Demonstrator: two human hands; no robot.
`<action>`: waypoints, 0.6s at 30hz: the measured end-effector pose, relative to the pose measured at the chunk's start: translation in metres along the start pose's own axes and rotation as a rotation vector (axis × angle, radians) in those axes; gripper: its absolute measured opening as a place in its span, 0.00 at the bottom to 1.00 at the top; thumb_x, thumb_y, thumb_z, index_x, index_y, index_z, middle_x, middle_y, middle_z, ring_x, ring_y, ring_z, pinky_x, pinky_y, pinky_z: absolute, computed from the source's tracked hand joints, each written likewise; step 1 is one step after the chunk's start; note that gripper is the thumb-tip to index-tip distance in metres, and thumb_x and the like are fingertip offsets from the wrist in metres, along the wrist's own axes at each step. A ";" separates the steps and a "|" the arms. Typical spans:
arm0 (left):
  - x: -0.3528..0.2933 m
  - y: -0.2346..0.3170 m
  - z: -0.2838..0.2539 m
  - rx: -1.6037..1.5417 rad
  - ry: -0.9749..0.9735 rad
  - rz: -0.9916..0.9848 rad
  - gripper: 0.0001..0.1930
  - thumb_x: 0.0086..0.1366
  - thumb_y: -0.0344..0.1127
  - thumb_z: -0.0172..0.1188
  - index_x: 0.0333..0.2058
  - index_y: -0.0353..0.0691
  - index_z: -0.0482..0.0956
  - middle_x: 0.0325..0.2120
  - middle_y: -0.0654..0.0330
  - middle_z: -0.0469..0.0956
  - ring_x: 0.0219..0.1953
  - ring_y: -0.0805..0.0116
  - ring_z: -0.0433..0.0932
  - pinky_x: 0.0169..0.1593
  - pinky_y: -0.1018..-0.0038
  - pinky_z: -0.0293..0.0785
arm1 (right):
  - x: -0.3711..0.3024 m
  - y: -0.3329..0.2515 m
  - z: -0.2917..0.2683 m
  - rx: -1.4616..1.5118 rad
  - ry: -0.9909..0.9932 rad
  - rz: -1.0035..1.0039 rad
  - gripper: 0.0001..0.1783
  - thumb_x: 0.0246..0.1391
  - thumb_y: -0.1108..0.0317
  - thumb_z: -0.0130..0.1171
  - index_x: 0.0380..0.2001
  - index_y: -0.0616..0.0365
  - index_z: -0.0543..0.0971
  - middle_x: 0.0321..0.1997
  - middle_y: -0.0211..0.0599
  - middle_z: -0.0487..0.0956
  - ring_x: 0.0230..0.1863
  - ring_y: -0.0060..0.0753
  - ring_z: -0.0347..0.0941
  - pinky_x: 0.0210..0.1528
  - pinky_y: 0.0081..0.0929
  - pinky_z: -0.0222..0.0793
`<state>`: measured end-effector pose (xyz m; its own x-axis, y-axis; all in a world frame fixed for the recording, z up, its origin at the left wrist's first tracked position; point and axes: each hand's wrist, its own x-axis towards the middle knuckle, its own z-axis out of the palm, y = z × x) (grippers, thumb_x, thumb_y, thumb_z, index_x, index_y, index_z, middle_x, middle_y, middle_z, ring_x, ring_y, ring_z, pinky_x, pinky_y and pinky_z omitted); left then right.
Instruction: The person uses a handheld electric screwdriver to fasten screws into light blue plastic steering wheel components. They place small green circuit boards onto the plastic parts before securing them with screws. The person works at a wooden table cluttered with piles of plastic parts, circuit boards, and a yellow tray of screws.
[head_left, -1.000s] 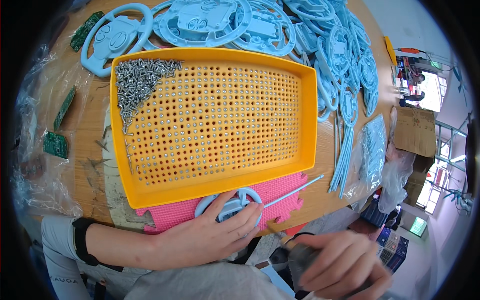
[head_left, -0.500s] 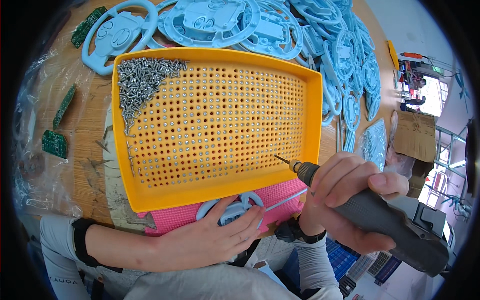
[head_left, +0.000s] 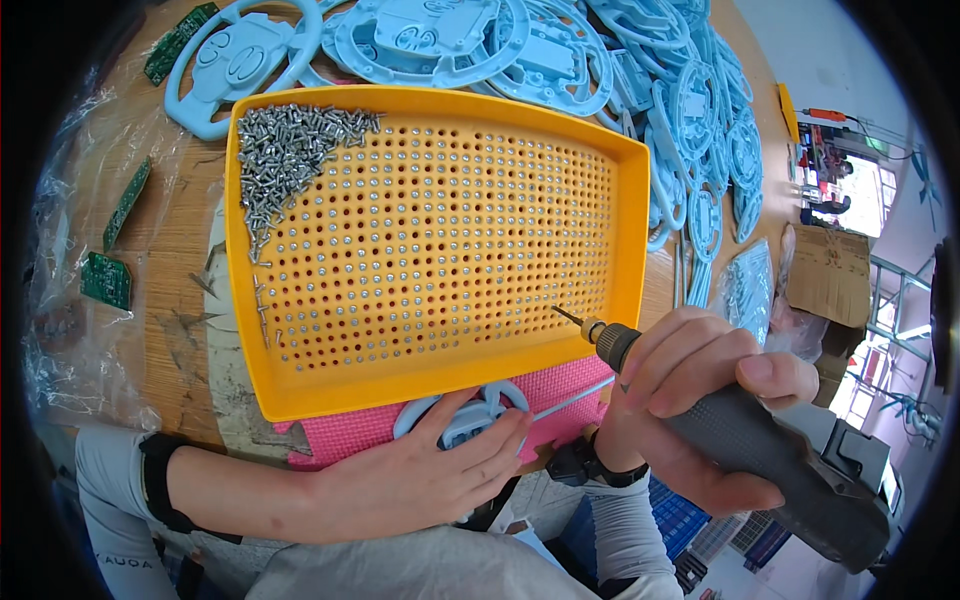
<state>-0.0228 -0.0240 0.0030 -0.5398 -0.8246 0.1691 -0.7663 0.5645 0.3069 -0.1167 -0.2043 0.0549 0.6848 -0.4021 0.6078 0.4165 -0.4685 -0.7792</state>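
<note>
My right hand (head_left: 705, 400) is wrapped round a black electric screwdriver (head_left: 770, 465). Its thin bit (head_left: 568, 315) points left, over the lower right part of a yellow tray (head_left: 450, 393). The tray has a perforated floor with many silver screws standing in the holes, and a heap of loose screws (head_left: 285, 150) fills its far left corner. Below the tray's near edge, my left hand (head_left: 440, 480) holds a light-blue toy steering wheel part (head_left: 465, 425) on a pink textured mat (head_left: 350, 435). My fingers cover much of that part.
Beyond the tray lie piled light-blue steering wheel shells (head_left: 430, 40), reaching round to the right. Green circuit boards (head_left: 107, 280) rest at the left near clear plastic film (head_left: 60, 340). A cardboard box (head_left: 828, 275) and a plastic bag (head_left: 745, 280) are at the right.
The tray appears very slightly higher in the view. The back end of the screwdriver has dipped a little; its bit stays over nearly the same spot. My left hand keeps its place.
</note>
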 end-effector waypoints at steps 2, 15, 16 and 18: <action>0.000 0.000 0.000 0.000 -0.001 0.001 0.25 0.61 0.42 0.43 0.57 0.46 0.66 0.58 0.53 0.64 0.61 0.61 0.61 0.59 0.47 0.58 | 0.001 0.003 0.000 -0.024 -0.012 -0.042 0.36 0.53 0.33 0.48 0.41 0.60 0.64 0.16 0.33 0.69 0.12 0.24 0.65 0.16 0.21 0.63; -0.002 0.000 0.002 0.007 0.073 0.013 0.22 0.60 0.41 0.46 0.54 0.45 0.69 0.56 0.53 0.66 0.62 0.60 0.59 0.59 0.49 0.59 | 0.000 -0.039 0.019 0.391 0.115 -0.143 0.17 0.57 0.60 0.53 0.39 0.64 0.66 0.14 0.33 0.69 0.11 0.27 0.65 0.13 0.21 0.61; -0.003 0.000 0.002 -0.017 0.069 0.008 0.22 0.60 0.41 0.46 0.53 0.45 0.69 0.55 0.53 0.66 0.63 0.60 0.58 0.59 0.49 0.59 | 0.007 -0.045 0.021 0.388 -0.033 -0.075 0.20 0.57 0.54 0.54 0.39 0.61 0.65 0.18 0.36 0.71 0.13 0.29 0.68 0.15 0.23 0.66; -0.004 0.001 0.004 -0.067 0.061 -0.001 0.21 0.60 0.41 0.47 0.52 0.44 0.69 0.54 0.54 0.66 0.63 0.60 0.57 0.59 0.50 0.59 | 0.016 -0.049 0.029 0.365 -0.223 0.018 0.24 0.57 0.47 0.54 0.38 0.59 0.63 0.21 0.38 0.73 0.15 0.32 0.71 0.17 0.26 0.71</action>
<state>-0.0230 -0.0203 -0.0010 -0.5150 -0.8272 0.2248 -0.7410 0.5614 0.3684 -0.1089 -0.1648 0.0979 0.7897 -0.2093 0.5767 0.5602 -0.1374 -0.8169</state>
